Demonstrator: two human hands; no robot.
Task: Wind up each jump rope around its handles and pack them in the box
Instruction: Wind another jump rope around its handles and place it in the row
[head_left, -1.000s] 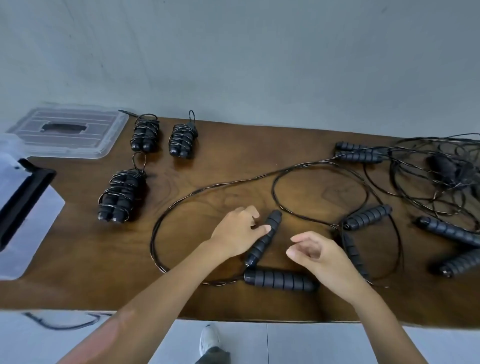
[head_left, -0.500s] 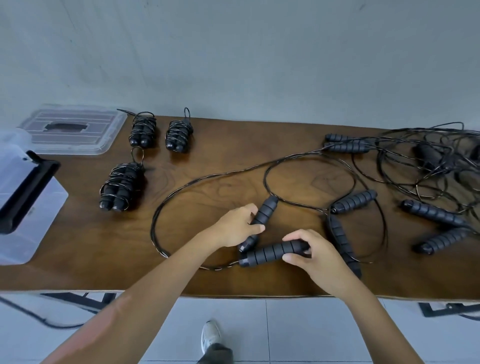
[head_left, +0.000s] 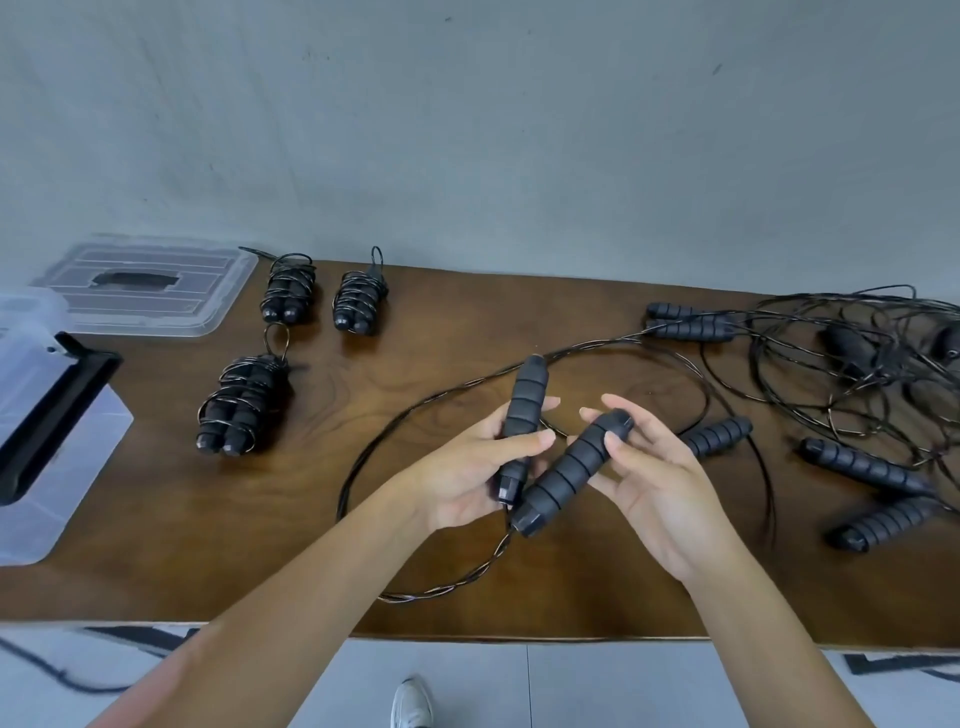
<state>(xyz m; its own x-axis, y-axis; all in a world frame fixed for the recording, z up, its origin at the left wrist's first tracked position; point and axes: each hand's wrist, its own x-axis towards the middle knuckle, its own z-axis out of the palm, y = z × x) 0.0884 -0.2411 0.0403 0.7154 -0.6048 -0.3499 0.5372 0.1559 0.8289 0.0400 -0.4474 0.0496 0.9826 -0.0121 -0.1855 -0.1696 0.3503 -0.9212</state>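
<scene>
Now your left hand (head_left: 467, 467) grips one ribbed black foam handle (head_left: 524, 410) and your right hand (head_left: 654, 478) pinches the other ribbed black handle (head_left: 571, 467), both lifted above the brown wooden desk (head_left: 156, 561). Their thin black cord (head_left: 447, 587) loops loosely across the desk below, and the clear plastic box (head_left: 47, 467) sits at the far left.
</scene>
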